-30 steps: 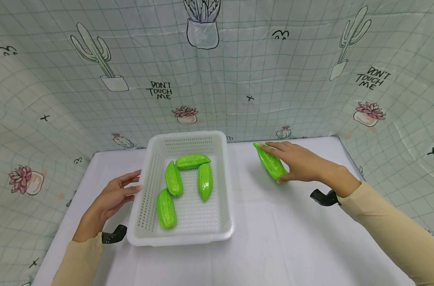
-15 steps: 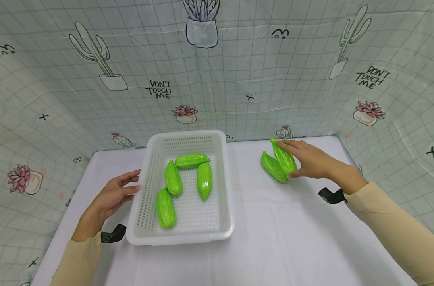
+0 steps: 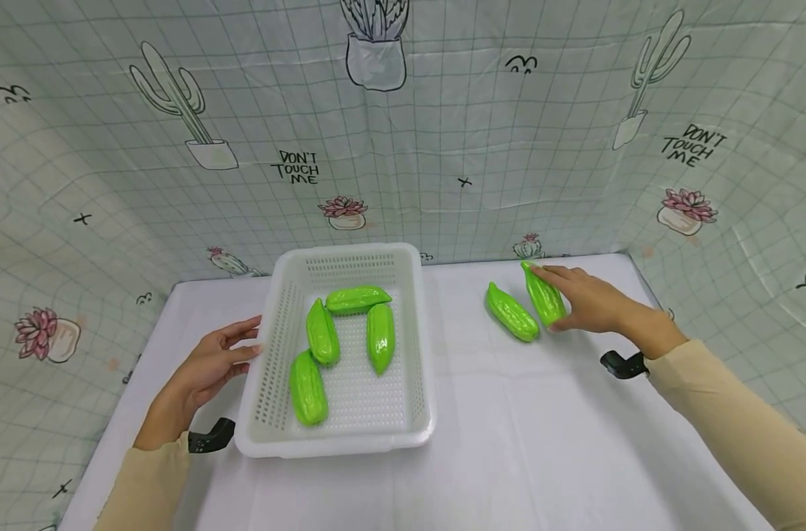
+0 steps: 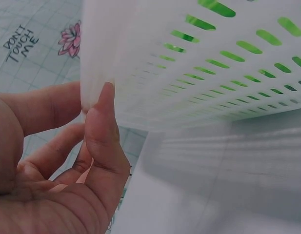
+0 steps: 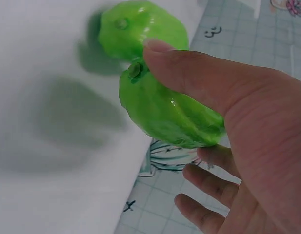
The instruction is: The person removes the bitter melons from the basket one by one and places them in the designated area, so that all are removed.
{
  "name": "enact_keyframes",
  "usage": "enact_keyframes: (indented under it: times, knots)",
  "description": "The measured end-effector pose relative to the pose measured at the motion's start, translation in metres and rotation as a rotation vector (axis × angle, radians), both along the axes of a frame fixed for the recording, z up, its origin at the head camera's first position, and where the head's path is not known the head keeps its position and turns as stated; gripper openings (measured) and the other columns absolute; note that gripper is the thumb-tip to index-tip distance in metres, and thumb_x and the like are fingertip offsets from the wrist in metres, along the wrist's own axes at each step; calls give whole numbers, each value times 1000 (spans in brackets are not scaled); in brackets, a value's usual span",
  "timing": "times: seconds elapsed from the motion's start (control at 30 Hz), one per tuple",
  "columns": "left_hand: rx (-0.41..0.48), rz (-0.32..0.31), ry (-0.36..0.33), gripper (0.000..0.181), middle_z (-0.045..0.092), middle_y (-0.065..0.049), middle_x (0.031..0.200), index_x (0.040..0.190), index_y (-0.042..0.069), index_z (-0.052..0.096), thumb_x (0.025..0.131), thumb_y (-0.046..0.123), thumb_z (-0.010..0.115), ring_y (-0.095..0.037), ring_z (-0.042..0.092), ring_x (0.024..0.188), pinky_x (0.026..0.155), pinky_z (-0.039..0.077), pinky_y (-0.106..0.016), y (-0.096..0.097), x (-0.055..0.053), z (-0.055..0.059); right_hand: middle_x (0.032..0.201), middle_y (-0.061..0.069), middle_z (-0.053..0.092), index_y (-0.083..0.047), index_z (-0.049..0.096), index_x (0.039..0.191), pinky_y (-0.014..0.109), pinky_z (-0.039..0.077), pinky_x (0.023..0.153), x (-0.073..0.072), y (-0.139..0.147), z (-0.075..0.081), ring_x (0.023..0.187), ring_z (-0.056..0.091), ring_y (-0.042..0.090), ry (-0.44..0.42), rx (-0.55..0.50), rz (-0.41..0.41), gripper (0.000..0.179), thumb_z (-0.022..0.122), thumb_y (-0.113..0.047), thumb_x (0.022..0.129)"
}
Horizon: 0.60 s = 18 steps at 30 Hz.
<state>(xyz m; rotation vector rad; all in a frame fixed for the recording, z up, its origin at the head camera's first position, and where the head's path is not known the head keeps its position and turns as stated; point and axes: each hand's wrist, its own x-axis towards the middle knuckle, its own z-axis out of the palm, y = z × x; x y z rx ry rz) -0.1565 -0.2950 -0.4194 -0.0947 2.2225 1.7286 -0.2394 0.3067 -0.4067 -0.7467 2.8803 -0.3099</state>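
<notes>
In the head view my right hand grips a bright green bitter melon at the table's back right, thumb at its near end and fingers over its far end. Whether it touches the table is unclear. Just left lies another bitter melon; the right wrist view shows its stem end beyond my thumb. My left hand touches the left rim of a white perforated plastic basket with loosely extended fingers; the left wrist view shows the thumb against its wall. Several bitter melons lie inside.
A white cloth covers the table. Behind and beside it hangs a pale checked curtain printed with cacti. A black wrist camera sits on the left wrist, and another black wrist camera on the right.
My right hand has moved right with its bitter melon, first revealing the second bitter melon, then leaving a gap between them. My left hand and the basket have stayed in place.
</notes>
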Motion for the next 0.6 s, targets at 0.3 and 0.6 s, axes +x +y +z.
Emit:
enact_keyframes:
  times: [0.3,0.6]
  knots:
    - [11,11,-6,72,50,-6,139,166,-2,25,105,8,64,-5,62,94,76,54,-22,0,1,-1,160,31,40,-4,32,165,73,42,106,-1,4,-20,139,43,57,-52,7,-22,107,94,-20,80]
    - [7,19,-7,72,49,-9,141,166,-2,26,106,7,64,-5,62,93,75,53,-22,1,1,0,157,32,44,-5,33,165,73,43,104,2,2,-28,136,46,57,-70,3,-16,106,94,-24,81]
